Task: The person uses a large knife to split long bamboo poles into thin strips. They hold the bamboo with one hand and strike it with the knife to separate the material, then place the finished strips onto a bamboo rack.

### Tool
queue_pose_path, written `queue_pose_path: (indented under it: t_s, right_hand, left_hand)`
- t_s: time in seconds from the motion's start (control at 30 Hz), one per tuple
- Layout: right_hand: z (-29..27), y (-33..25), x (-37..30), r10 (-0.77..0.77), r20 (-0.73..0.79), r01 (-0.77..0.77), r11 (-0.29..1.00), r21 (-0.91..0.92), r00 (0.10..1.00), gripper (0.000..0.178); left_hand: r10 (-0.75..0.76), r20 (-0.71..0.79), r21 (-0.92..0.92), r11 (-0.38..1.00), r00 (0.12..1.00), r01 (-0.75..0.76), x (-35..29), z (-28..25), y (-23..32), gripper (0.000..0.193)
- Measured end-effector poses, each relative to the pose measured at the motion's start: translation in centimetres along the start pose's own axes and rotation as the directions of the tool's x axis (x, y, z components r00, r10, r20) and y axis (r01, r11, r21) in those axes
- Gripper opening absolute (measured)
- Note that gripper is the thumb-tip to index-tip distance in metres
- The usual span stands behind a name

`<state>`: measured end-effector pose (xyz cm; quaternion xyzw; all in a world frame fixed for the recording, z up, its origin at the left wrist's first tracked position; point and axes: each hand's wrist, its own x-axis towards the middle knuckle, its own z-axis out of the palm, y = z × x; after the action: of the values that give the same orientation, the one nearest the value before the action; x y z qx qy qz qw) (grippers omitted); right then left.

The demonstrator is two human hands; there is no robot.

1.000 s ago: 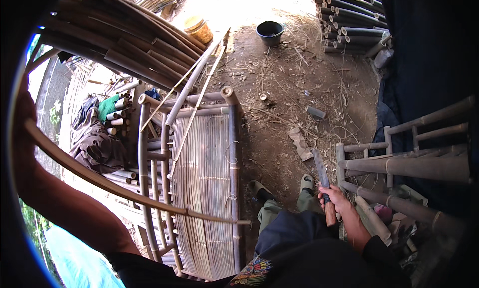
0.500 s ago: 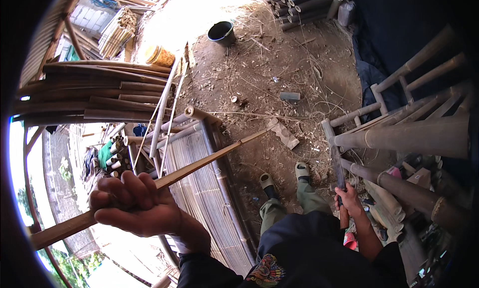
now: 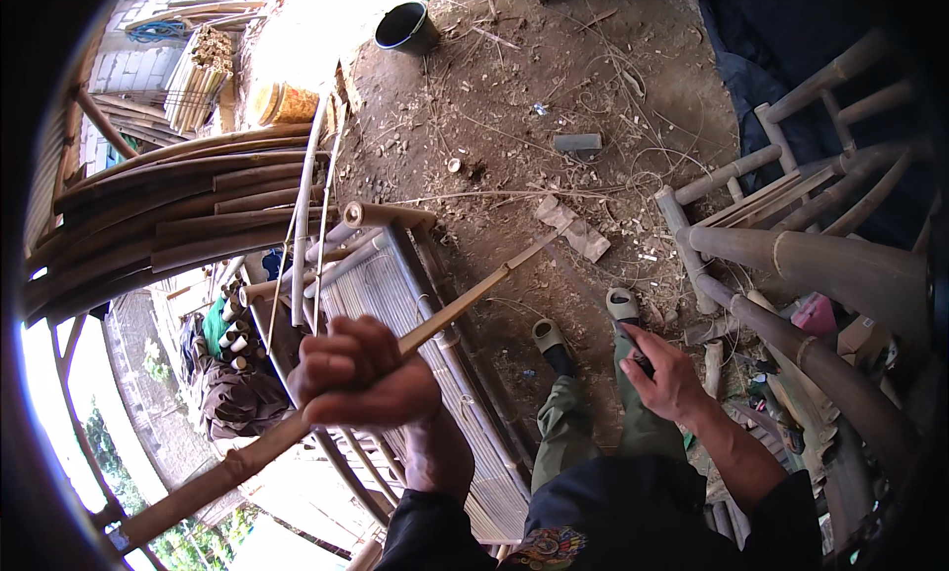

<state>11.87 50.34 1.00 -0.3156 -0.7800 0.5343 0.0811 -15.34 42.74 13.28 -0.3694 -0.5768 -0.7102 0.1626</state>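
My left hand [image 3: 368, 375] is wrapped round a long split bamboo strip [image 3: 460, 304]. The strip runs slantwise from the lower left, through my fist, to a thin tip over the middle of the floor. On the right, my right hand [image 3: 667, 375] is closed on the handle of a machete [image 3: 591, 286]. Its dark, blurred blade slants up and left, its far end close to the strip's tip. Whether blade and strip touch, I cannot tell.
A bamboo bench [image 3: 395, 299] stands beneath my left arm, with stacked bamboo [image 3: 188, 195] beyond. Bamboo frames [image 3: 830, 250] crowd the right. On the littered dirt floor are a black bucket [image 3: 406, 29], a grey block [image 3: 577, 144] and a flat wood piece [image 3: 573, 229].
My left hand has moved right with the bamboo strip. My right hand has risen and moved left, swinging the machete blade toward the strip's tip. The whole view has shifted somewhat.
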Motion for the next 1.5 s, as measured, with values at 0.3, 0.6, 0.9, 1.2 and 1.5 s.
queue_pose_path:
  t_s: [0.3, 0.6, 0.9, 1.2, 1.5]
  right_hand:
    - [4.2, -4.4, 6.1, -0.175, 0.116, 0.191, 0.971, -0.142, 0.978, 0.023]
    - [4.9, -2.9, 9.3, -0.101, 0.111, 0.110, 0.990, -0.084, 0.989, 0.018]
    - [6.5, 1.1, 11.2, -0.089, 0.028, 0.093, 0.982, -0.163, 0.996, 0.020]
    - [12.3, 21.0, 13.8, 0.634, 0.119, -0.555, 0.739, -0.381, 0.764, 0.024]
    - [17.8, 25.9, 15.9, -0.116, -0.080, 0.090, 0.958, -0.273, 0.990, 0.023]
  left_hand:
    - [-0.030, 0.080, -0.163, 0.986, 0.996, 0.043, -4.6, 1.8, -2.5, 0.055]
    - [0.000, 0.095, -0.316, 0.948, 0.995, 0.030, -4.6, 3.5, -2.9, 0.057]
    - [0.067, 0.084, -0.341, 0.940, 0.994, -0.034, -4.7, 5.6, -3.6, 0.055]
    - [0.002, 0.134, -0.294, 0.955, 0.991, 0.038, -3.4, 4.6, -3.7, 0.053]
    - [-0.114, 0.182, -0.344, 0.923, 0.977, 0.172, -11.3, 2.9, -13.7, 0.057]
